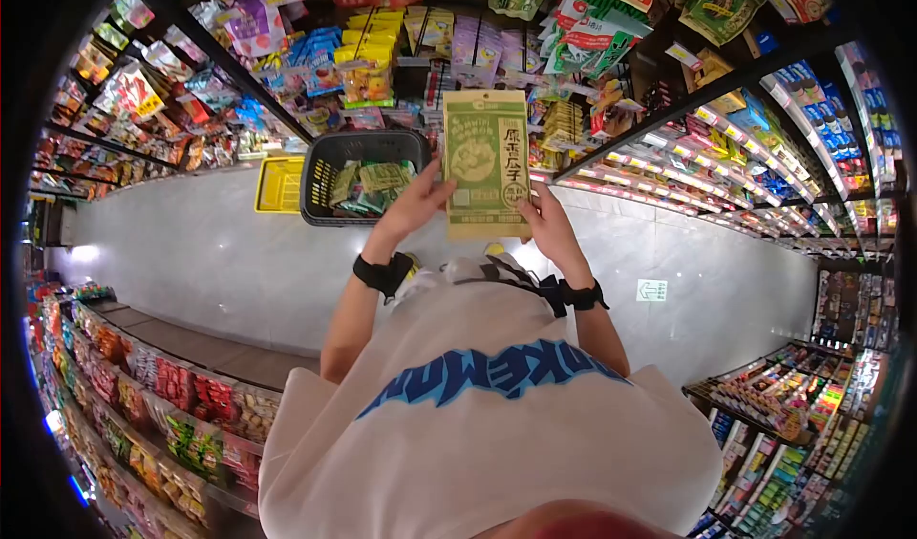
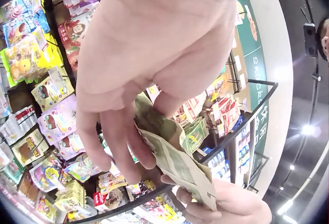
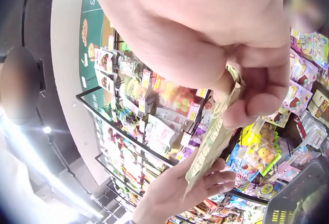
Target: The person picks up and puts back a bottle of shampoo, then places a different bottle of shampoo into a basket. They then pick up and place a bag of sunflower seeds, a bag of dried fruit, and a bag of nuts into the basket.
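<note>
A flat green and tan packet [image 1: 485,161] with dark printed characters is held upright in front of the person's body. The left hand [image 1: 413,204] pinches its left edge, thumb on the front. At the lower right edge, the right hand [image 1: 556,233] grips it between thumb and fingers. In the left wrist view the packet [image 2: 177,160] is seen edge-on, the left hand [image 2: 149,64] at its near end. The right wrist view shows the right hand [image 3: 205,49] pinching the packet [image 3: 211,142] near its top.
A dark basket [image 1: 365,220] holding several green packets stands left of the hands, beside a yellow basket [image 1: 278,185]. Hanging snack bags [image 1: 368,61] fill the racks ahead. More stocked shelves [image 1: 172,386] stand at the lower left. A floor sign [image 1: 651,291] lies at the right.
</note>
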{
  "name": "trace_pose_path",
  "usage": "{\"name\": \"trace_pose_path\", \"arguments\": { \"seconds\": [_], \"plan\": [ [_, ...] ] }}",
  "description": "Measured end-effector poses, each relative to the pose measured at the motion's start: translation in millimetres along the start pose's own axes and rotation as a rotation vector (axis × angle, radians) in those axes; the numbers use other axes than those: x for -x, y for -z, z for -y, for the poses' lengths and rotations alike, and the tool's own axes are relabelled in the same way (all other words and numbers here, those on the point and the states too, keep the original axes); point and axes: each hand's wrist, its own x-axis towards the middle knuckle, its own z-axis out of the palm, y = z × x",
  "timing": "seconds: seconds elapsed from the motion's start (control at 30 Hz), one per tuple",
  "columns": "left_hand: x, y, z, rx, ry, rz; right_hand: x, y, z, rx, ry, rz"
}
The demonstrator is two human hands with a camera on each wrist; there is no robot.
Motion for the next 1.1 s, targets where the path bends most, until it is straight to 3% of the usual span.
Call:
{"name": "trace_pose_path", "arguments": {
  "seconds": [0.27, 0.47, 0.57, 0.63, 0.77, 0.83, 0.9, 0.93, 1.03, 1.1],
  "plan": [
    [5.5, 22.7, 10.1, -0.015, 0.148, -0.018, -2.8, -18.8, 7.2, -0.122, -0.197, 0.112],
    [22.1, 40.8, 33.6, 0.026, 0.117, 0.034, -6.8, -38.3, 7.7, -0.075, -0.152, 0.097],
    [26.6, 44.5, 34.9, 0.066, 0.122, 0.082, -16.4, -42.5, -19.9, 0.046, 0.002, 0.02],
    [28.2, 42.9, 32.9, 0.102, 0.135, 0.079, -13.9, -44.3, -8.2, 0.102, -0.054, -0.013],
    [20.5, 50.5, 48.6, 0.045, 0.168, 0.103, -10.9, -51.1, -8.1, 0.093, 0.007, -0.079],
    [23.8, 41.7, 27.5, 0.03, 0.189, 0.031, -5.9, -50.2, 4.3, 0.057, -0.082, -0.058],
    [17.9, 48.9, 39.0, -0.032, 0.199, 0.084, -2.0, -50.3, 7.8, 0.016, -0.193, -0.048],
    [15.2, 49.5, 41.9, -0.011, 0.197, 0.092, -1.8, -50.9, 3.7, 0.033, -0.074, -0.074],
    [8.6, 40.7, 41.4, 0.022, 0.198, 0.136, 5.5, -44.6, 5.3, 0.016, -0.096, -0.097],
    [4.4, 36.3, 34.0, -0.018, 0.197, 0.187, 6.7, -36.8, -9.8, 0.066, 0.017, -0.157]
  ]
}}
